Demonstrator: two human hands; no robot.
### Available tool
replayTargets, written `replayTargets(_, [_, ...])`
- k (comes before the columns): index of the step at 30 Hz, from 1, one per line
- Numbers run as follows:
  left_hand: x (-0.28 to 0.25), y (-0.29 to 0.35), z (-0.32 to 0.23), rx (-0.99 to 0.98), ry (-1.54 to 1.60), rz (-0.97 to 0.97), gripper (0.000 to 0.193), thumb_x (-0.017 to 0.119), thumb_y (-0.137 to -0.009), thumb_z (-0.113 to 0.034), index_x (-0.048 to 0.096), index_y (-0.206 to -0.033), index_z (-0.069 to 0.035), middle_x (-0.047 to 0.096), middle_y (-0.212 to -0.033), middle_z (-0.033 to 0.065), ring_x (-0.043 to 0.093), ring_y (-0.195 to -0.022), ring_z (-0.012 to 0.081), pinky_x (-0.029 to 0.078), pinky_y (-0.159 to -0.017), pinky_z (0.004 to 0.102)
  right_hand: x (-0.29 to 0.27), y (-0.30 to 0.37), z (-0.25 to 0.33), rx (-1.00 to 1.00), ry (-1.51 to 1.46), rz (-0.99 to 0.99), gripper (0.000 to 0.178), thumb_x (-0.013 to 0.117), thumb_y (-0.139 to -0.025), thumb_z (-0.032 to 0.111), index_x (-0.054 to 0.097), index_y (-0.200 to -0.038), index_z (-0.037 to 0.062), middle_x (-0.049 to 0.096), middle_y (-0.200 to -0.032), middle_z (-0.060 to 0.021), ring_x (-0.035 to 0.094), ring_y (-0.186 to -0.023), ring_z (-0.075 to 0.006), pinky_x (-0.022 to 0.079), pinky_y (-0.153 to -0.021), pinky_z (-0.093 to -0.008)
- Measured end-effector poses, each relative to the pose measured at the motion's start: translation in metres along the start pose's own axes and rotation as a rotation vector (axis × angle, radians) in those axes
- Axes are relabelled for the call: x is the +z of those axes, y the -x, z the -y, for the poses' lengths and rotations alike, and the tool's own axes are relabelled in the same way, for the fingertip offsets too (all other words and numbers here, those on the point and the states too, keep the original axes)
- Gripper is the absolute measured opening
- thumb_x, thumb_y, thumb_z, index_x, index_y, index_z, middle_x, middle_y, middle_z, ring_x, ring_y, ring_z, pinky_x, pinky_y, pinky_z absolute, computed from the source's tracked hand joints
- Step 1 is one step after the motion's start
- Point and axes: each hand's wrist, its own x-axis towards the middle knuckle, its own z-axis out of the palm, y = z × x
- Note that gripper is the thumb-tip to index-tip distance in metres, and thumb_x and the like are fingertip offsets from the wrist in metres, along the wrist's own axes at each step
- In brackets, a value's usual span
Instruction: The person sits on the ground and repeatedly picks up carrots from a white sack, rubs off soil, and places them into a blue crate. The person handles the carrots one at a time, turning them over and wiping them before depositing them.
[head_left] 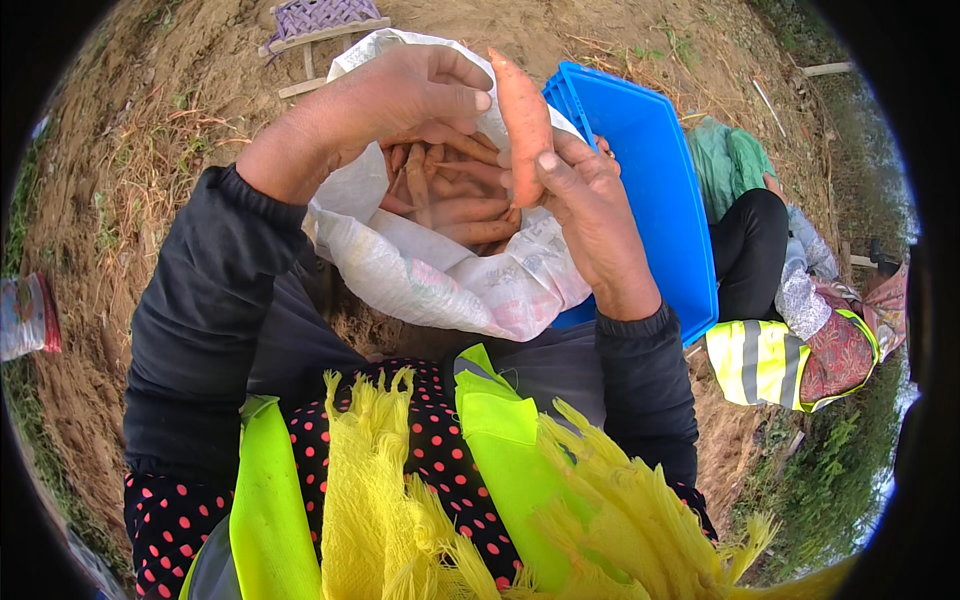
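My right hand (pixel 598 220) grips a thick orange carrot (pixel 519 115) by its lower end, holding it upright above the sack. Beside it, to the left, my left hand (pixel 385 100) hovers with bent fingers and the thumb apart from them; nothing shows in it. Both hands are over an open white woven sack (pixel 410 285), its rim folded outward, standing between my legs. Inside the sack lie several more carrots (pixel 465 210), long, tapered and dusty.
A blue plastic crate (pixel 660 200) stands against the sack's right side. Beyond it sits another person (pixel 770 350) in a yellow reflective vest, near a green bag (pixel 730 165). A low stool with purple webbing (pixel 325 20) is at the far left, on brown soil (pixel 200 70).
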Motion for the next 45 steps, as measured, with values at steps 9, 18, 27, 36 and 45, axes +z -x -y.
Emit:
replayTargets(9, [0.005,0.006,-0.001,-0.055,0.052,0.105,0.019,0.076,-0.090,-0.021,0.072,-0.096,-0.003,0.071,-0.085,0.0035,0.066,-0.073,0.0076,0.052,-0.066,0.0211,0.001,-0.001,-0.004,-0.025,-0.006,-0.050,0.058,0.068,-0.095,0.028,0.049,-0.138,-0.0059,0.065,-0.121,-0.0129,0.063,-0.111,-0.0194,0.049,-0.098,-0.0346])
replayTargets(18, [0.008,0.001,0.004,-0.065,0.066,0.109,0.023,0.078,-0.088,-0.021,0.072,-0.096,-0.001,0.071,-0.084,0.0056,0.067,-0.075,0.0107,0.054,-0.069,0.0232,0.004,-0.001,0.000,-0.064,0.053,-0.052,0.058,0.074,-0.091,0.023,0.049,-0.134,-0.0056,0.064,-0.122,-0.0150,0.061,-0.113,-0.0185,0.047,-0.099,-0.0327])
replayTargets(27, [0.008,0.002,0.003,-0.083,0.010,0.092,0.021,0.077,-0.089,-0.020,0.069,-0.090,-0.001,0.071,-0.081,0.0064,0.067,-0.071,0.0094,0.053,-0.063,0.0206,0.010,0.001,0.000,-0.074,0.063,-0.067,0.053,0.074,-0.091,0.016,0.047,-0.132,-0.0030,0.063,-0.119,-0.0139,0.062,-0.109,-0.0182,0.051,-0.094,-0.0317])
replayTargets(36, [0.013,-0.002,0.014,-0.083,0.047,0.047,0.013,0.072,-0.089,-0.016,0.068,-0.089,-0.003,0.066,-0.078,0.0030,0.064,-0.071,0.0091,0.052,-0.068,0.0209,0.011,0.001,0.001,-0.067,0.078,-0.066,0.051,0.073,-0.091,0.015,0.047,-0.131,-0.0036,0.063,-0.119,-0.0144,0.063,-0.109,-0.0184,0.052,-0.093,-0.0323])
replayTargets(45, [0.009,-0.002,0.008,-0.093,-0.059,-0.030,0.010,0.069,-0.090,-0.015,0.069,-0.092,-0.005,0.067,-0.082,0.0024,0.065,-0.077,0.0086,0.052,-0.070,0.0201,0.007,-0.002,-0.005,-0.030,-0.042,-0.093,0.056,0.069,-0.094,0.023,0.049,-0.137,-0.0057,0.064,-0.122,-0.0140,0.063,-0.113,-0.0204,0.047,-0.100,-0.0355])
